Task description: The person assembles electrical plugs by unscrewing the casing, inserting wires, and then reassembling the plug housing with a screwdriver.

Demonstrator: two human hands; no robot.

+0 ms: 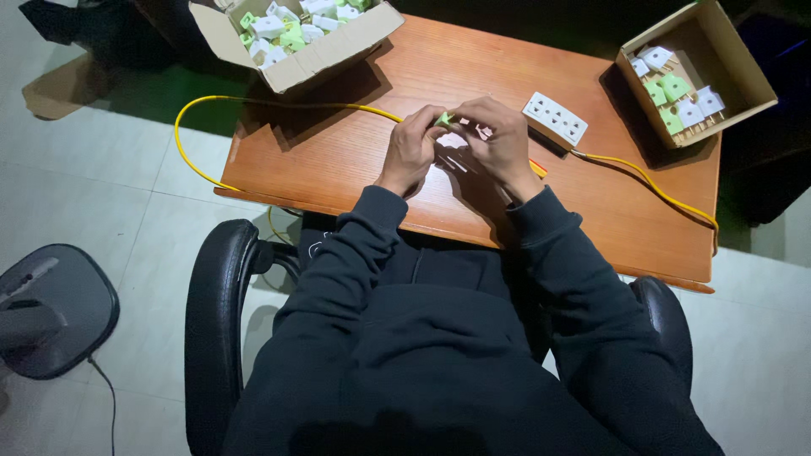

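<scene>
At the centre of the frame, above the brown wooden table (pixel 338 160), the left hand (pixel 411 149) and right hand (pixel 500 139) both pinch a small pale-green plastic plug adapter (pixel 445 119), mostly hidden by fingers, beside a white socket strip (pixel 554 119).

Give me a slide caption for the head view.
Seated person's left hand and right hand pinch a small green plug adapter above a wooden table.

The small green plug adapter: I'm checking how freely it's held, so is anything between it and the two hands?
Nothing visible. The small green plug adapter sits directly in the fingertips of the left hand and right hand, above the wooden table. The white power strip lies apart, to the right.
</scene>
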